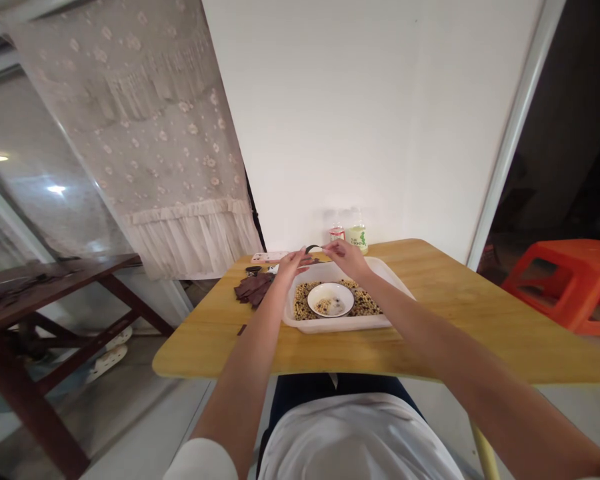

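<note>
Both hands are raised over the far side of a white tray [347,325] of mixed beans or beads. A thin dark curved strip [314,247] spans the gap between them. Its left end is pinched by my left hand [291,261], and the other end meets the closed fingertips of my right hand [347,257]. Inside the tray sits a white bowl [331,285] with a dark rim, holding some pale and dark pieces. A pile of dark brown pieces [253,288] lies left of the tray.
Two containers, one red and white [337,233] and one green-labelled [358,237], stand against the wall behind the tray. A small black item [253,270] lies beyond the brown pile. An orange stool [565,280] is at the right.
</note>
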Demonstrator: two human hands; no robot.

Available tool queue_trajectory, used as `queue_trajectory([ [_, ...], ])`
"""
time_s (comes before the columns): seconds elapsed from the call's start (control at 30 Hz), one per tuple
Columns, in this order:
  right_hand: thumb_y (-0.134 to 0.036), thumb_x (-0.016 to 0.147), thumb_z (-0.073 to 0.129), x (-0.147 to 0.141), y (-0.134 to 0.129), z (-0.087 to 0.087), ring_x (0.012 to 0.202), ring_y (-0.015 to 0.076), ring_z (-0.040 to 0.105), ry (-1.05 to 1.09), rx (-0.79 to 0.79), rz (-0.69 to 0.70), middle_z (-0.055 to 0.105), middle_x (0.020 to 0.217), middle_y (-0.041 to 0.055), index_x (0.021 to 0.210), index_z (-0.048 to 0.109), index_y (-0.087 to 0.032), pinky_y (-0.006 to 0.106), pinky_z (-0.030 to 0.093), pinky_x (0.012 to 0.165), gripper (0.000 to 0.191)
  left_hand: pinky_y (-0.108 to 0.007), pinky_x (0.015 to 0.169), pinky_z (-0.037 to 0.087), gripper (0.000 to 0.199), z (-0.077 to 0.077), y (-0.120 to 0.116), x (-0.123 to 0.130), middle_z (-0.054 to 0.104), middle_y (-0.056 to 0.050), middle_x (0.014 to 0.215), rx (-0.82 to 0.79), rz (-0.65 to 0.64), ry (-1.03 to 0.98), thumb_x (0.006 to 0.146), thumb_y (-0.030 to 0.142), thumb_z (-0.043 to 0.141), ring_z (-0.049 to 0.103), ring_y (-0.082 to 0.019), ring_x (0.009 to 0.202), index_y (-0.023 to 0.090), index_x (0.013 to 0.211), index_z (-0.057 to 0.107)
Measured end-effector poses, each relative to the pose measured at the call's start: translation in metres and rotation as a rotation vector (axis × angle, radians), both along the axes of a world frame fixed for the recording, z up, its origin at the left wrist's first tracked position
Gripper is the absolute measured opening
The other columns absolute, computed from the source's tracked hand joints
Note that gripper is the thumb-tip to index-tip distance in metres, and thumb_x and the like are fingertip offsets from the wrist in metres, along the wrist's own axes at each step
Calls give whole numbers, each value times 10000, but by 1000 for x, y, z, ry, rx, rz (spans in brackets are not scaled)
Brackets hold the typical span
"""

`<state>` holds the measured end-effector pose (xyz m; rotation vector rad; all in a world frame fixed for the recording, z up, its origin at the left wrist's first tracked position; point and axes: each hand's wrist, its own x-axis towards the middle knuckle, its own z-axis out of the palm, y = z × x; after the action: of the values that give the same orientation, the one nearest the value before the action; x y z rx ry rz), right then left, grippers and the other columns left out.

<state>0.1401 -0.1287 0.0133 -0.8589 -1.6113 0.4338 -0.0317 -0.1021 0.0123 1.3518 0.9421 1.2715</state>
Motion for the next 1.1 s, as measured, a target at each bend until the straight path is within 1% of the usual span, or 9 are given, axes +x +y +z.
queue_trajectory([
  [0.1,-361,730,561,0,-1,0,818,158,619,-5,3,6,660,879,52,782,558,-185,313,496,762,184,-237,627,468,386,-1,1,0,645,-146,987,-9,27,-37,662,482,616,635,-192,818,132,823,585],
  [0.23,-366,731,560,-1,-2,0,785,156,624,-23,12,21,658,825,45,776,558,-186,306,502,744,185,-248,658,472,355,-2,4,0,648,-132,982,-16,29,-37,668,459,623,634,-187,825,137,815,591],
  [0.43,-372,741,545,-5,0,-3,785,153,622,-38,38,56,654,812,34,792,565,-191,304,502,749,189,-236,615,474,347,-3,4,1,657,-133,957,-9,67,-46,654,447,638,641,-188,785,134,800,603],
  [0.63,-366,741,545,-3,1,-3,781,150,620,-44,33,16,658,832,40,787,568,-193,305,497,745,180,-218,591,476,373,-1,4,1,641,-136,1002,-17,68,-43,679,467,608,640,-173,777,136,850,592],
  [0.77,-365,743,541,-1,2,-5,767,154,624,-69,26,-19,661,809,28,787,568,-197,298,495,709,176,-228,621,480,379,-1,5,0,651,-124,976,-31,85,-65,700,472,581,637,-174,794,137,876,605],
  [0.83,-361,740,542,-2,3,-5,741,153,625,-75,27,-33,658,788,23,781,563,-195,291,495,683,173,-244,672,479,340,-2,3,-1,654,-117,961,-16,49,-85,671,408,637,633,-173,811,133,871,614],
  [0.93,-348,739,538,-4,3,-5,726,148,624,-65,20,3,651,763,20,779,552,-194,282,495,676,160,-281,756,462,323,-1,-1,-2,663,-111,919,-4,-45,-93,605,282,713,629,-174,824,126,870,613],
  [1.03,-338,732,541,-5,2,-5,730,146,622,-87,4,4,649,752,18,761,548,-197,286,491,697,144,-311,755,463,298,-3,-1,1,669,-103,874,-4,-45,11,616,257,701,630,-179,807,132,870,608],
  [1.1,-345,723,550,-2,3,-5,716,145,620,-109,-13,-31,649,742,15,741,549,-197,290,490,697,150,-315,716,475,243,-7,2,4,671,-92,845,45,-24,205,637,238,677,630,-181,781,144,853,614],
])
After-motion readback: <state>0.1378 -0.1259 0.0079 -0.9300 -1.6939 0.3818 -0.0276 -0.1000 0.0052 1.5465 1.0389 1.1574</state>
